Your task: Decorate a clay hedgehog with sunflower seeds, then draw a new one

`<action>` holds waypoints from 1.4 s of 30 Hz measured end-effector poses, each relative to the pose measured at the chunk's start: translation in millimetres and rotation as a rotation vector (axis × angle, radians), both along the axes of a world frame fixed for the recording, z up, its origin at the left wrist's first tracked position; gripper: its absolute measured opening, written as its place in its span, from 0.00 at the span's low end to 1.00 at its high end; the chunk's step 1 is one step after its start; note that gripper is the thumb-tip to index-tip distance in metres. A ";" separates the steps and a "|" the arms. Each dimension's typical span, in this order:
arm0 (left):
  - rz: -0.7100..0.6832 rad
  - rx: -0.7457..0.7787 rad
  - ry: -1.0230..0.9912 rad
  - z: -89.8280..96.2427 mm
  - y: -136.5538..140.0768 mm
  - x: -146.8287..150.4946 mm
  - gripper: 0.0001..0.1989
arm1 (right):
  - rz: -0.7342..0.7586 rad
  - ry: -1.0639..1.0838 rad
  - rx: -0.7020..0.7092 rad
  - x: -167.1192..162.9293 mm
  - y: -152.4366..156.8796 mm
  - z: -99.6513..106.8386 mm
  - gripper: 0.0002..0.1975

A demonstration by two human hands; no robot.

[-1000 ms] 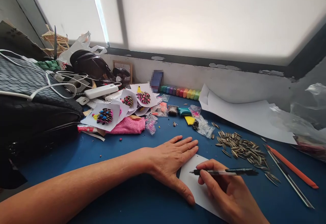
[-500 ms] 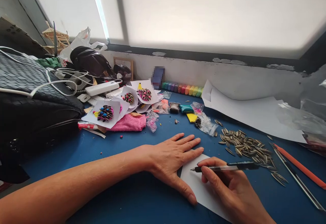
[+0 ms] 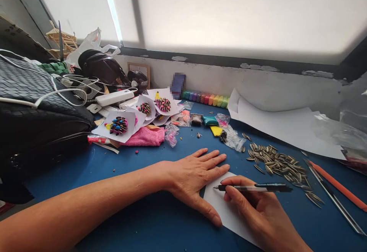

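Observation:
My left hand (image 3: 197, 179) lies flat with its fingers spread, its palm side covering the left part of a white sheet of paper (image 3: 213, 202). In my right hand (image 3: 258, 210) is a black pen (image 3: 249, 188), gripped between thumb and fingers. The pen's tip points left and meets the paper, or hovers just over it, close to my left hand. Part of the sheet is hidden beneath both hands. Beyond my right hand lies a loose heap of striped sunflower seeds (image 3: 275, 164).
To the right lie an orange stick-like tool (image 3: 338, 185) and a clear-barrelled pen (image 3: 335, 202). Larger white paper (image 3: 281, 124) leans at the back. Seed-covered clay figures (image 3: 119, 126) rest on paper by a pink cloth (image 3: 145, 136). Colored clay packs (image 3: 210, 121) lie mid-table; a black bag (image 3: 43, 122) stands left.
My right hand has shifted the pen tip very slightly left and up over the paper. My left hand stays in place.

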State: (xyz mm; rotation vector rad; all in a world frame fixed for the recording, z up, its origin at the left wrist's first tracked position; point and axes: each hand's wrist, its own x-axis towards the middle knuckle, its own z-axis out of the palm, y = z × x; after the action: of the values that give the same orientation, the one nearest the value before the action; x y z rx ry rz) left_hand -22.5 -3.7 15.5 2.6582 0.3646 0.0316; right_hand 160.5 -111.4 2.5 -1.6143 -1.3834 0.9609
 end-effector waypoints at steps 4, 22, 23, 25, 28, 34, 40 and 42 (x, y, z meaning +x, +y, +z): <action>-0.005 -0.010 0.002 -0.5 0.4 -0.6 0.51 | 0.019 -0.010 0.011 0.8 0.8 -1.4 0.17; -0.017 0.020 -0.005 -0.7 1.6 1.1 0.52 | 0.039 -0.015 0.009 2.2 1.4 -3.6 0.18; -0.017 0.023 -0.010 -1.0 1.6 1.1 0.52 | 0.045 -0.029 0.015 3.1 2.1 -4.1 0.18; -0.018 0.025 -0.019 -1.5 1.6 0.8 0.52 | 0.070 -0.058 0.018 4.2 3.3 -3.9 0.18; -0.020 0.015 -0.024 -1.4 1.4 0.1 0.52 | 0.059 -0.061 0.006 4.0 4.2 -0.6 0.18; -0.002 -0.001 -0.001 -0.2 0.6 0.1 0.52 | 0.106 -0.079 -0.072 6.8 6.6 8.2 0.18; 0.001 -0.007 0.005 -0.3 -0.1 -0.3 0.52 | 0.163 -0.082 -0.106 11.1 11.6 9.1 0.20; -0.002 -0.010 0.004 -0.2 -0.1 -0.3 0.52 | 0.153 -0.062 -0.090 9.6 12.2 9.6 0.20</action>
State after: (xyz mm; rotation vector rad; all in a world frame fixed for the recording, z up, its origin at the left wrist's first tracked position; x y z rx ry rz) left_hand -22.8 -3.8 15.3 2.6493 0.3622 0.0242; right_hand 170.2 -99.2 12.1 -1.6349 -1.5439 1.0844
